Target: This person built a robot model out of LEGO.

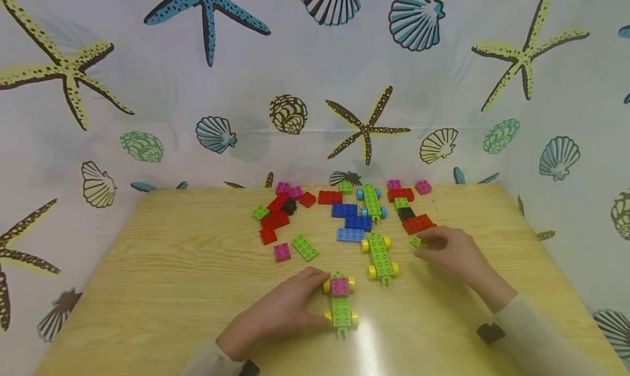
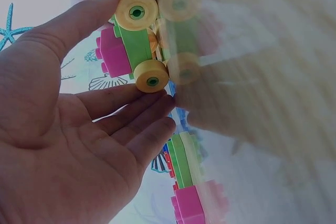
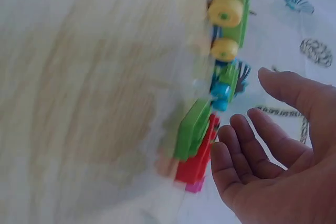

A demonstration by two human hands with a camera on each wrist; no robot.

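While the left hand (image 1: 283, 310) steadies the toy car (image 1: 340, 302) near the tabletop's front edge with straight fingers, the right hand (image 1: 450, 250) hovers relaxed over a green brick (image 1: 418, 242). Light, rigid, rolling plastic, I judge; best pinched by the body's sides.

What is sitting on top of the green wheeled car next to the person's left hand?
A pink brick sits on the far end of the green car, between its yellow wheels. The near end shows bare green studs. The left hand touches the car's side; whatever lies beneath the car is hidden.
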